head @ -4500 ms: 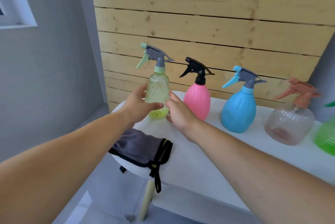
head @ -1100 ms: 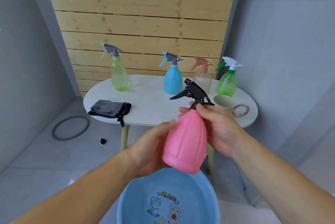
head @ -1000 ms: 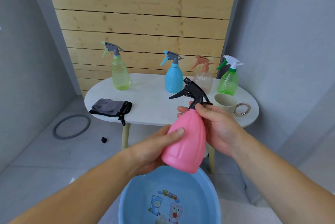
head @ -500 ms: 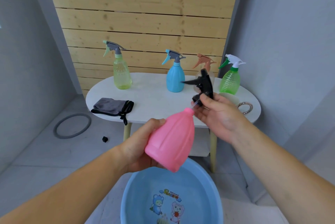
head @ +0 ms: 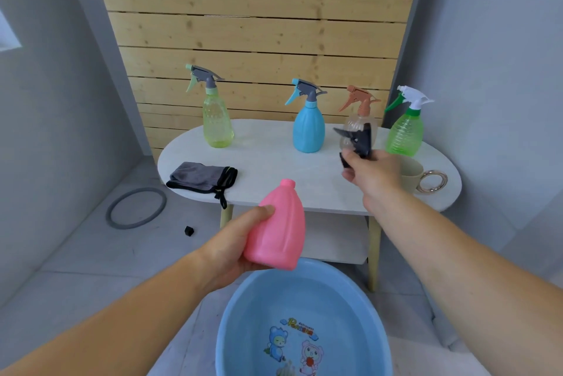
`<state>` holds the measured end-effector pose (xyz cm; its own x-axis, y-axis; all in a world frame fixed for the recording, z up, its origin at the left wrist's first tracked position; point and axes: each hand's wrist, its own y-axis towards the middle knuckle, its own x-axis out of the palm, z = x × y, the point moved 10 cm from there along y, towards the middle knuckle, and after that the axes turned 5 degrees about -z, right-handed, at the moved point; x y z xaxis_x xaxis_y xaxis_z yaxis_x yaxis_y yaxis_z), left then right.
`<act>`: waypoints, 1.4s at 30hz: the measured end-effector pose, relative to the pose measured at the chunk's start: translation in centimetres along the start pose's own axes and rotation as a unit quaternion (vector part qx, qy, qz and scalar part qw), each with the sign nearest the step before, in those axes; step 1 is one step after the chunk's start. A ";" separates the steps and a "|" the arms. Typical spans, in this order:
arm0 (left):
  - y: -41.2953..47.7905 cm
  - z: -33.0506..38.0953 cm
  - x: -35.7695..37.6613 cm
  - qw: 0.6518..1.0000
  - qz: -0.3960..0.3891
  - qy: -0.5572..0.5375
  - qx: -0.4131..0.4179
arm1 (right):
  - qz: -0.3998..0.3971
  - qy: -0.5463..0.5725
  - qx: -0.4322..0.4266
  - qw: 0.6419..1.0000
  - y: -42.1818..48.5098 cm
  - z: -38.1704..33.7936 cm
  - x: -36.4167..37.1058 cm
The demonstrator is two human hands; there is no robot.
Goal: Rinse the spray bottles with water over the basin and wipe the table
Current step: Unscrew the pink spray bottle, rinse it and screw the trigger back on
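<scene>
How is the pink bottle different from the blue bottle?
The pink bottle has no spray top; the blue bottle has one on. The pink bottle is tilted in the left hand; the blue bottle stands upright on the table. Both are solid-coloured, with similar rounded shapes.

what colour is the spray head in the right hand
Black. The head view shows the spray head in the right hand.

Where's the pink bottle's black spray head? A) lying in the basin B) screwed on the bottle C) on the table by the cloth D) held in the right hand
D: the right hand grips the black spray head, apart from the pink bottle, which the left hand holds with its neck bare.
</scene>
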<state>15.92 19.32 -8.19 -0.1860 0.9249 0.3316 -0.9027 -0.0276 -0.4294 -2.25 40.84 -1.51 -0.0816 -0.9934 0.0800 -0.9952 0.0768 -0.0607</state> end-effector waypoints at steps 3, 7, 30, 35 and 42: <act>0.4 -0.1 0.4 1.000 -0.014 0.024 0.005 | -0.014 -0.065 0.062 0.996 1.2 3.5 2.0; 1.0 -0.1 0.8 0.999 -0.024 0.042 0.013 | -0.015 -0.166 0.102 0.981 2.1 5.7 3.1; 2.2 -0.4 2.9 0.992 -0.073 0.094 0.047 | 0.089 -0.527 -0.171 0.827 0.3 -8.7 -7.0; 2.0 -0.3 3.9 0.989 -0.086 0.106 0.050 | 0.009 -0.612 0.015 0.791 4.2 -2.7 -13.4; 1.8 -0.7 4.3 0.988 -0.091 0.112 0.048 | -0.062 -0.507 0.002 0.860 3.7 -0.8 -14.5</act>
<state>13.79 23.49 -8.07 0.0628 0.9784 0.1970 -0.9478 0.1204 -0.2954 -4.77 55.62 -2.13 0.1152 -0.5565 -0.8228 -0.9926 -0.0329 -0.1167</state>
